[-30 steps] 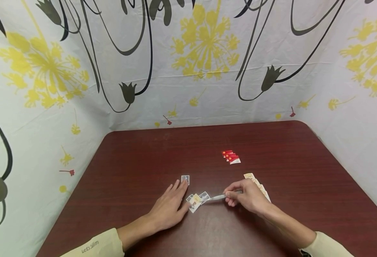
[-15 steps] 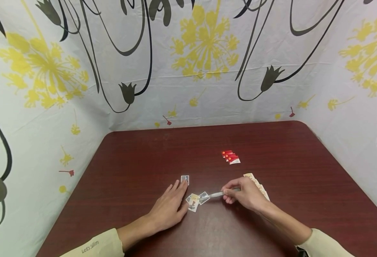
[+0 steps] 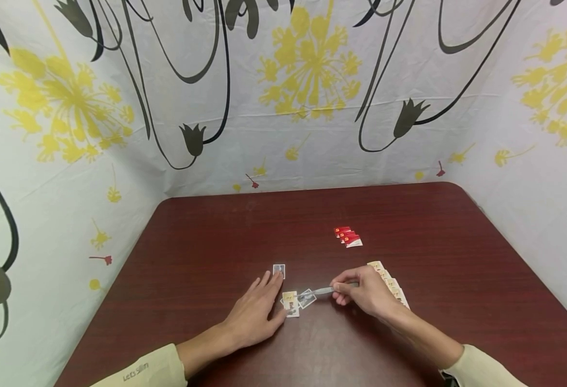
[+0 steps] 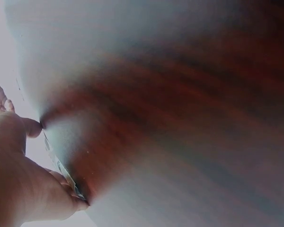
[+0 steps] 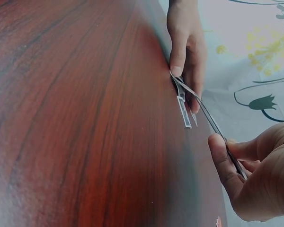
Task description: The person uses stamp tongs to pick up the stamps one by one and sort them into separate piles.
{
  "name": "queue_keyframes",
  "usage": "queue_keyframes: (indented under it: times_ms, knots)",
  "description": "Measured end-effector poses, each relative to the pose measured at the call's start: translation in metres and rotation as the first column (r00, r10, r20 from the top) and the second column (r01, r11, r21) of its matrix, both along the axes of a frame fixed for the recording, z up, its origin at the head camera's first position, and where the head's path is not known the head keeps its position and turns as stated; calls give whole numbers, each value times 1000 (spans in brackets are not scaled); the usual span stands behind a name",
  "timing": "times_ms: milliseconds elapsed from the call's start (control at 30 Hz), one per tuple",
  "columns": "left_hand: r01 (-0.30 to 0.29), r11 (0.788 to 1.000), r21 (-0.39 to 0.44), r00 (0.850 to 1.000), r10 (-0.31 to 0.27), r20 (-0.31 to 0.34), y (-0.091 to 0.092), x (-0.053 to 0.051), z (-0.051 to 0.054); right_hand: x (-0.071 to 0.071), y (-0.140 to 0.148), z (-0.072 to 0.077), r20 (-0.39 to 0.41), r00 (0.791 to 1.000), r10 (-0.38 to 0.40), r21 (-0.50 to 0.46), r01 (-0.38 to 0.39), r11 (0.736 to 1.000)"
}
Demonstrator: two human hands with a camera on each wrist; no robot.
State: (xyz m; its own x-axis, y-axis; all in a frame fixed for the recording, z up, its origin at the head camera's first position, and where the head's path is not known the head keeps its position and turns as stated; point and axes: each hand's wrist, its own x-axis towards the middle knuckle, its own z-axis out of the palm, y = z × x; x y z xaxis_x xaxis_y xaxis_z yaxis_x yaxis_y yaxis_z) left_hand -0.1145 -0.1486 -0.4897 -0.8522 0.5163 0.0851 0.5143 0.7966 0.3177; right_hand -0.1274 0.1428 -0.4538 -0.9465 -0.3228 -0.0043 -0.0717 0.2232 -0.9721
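My right hand (image 3: 367, 291) pinches a pair of metal tweezers (image 3: 323, 291) between thumb and fingers. Their tips reach left to a cream-and-grey stamp (image 3: 290, 306), which overlaps other small stamps on the table. One of these, a grey stamp (image 3: 307, 299) with a white border, lies tilted under the tweezers. My left hand (image 3: 256, 312) rests flat with fingers spread, its thumb at the cream-and-grey stamp's left edge. The fingertips touch another grey stamp (image 3: 279, 269) farther back. In the right wrist view the tweezers (image 5: 209, 118) end beside the left thumb.
An overlapping row of cream stamps (image 3: 388, 280) lies beyond the right hand, partly hidden by it. Farther back are several red-and-white stamps (image 3: 348, 237), fanned out. The dark red wooden table (image 3: 225, 231) meets a patterned white cloth (image 3: 244, 140) at its far edge.
The cream-and-grey stamp has turned from tilted to nearly upright and shifted slightly left. The right hand and tweezers have moved a little left. The left hand has stayed in place.
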Motion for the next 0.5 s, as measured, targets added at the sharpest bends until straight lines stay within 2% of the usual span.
queue_keyframes:
  times_ms: [500]
  knots:
    - [0,1000,-11,1000,0,12,1,0,1,5,22,9,-28,999,-43,44,44,998]
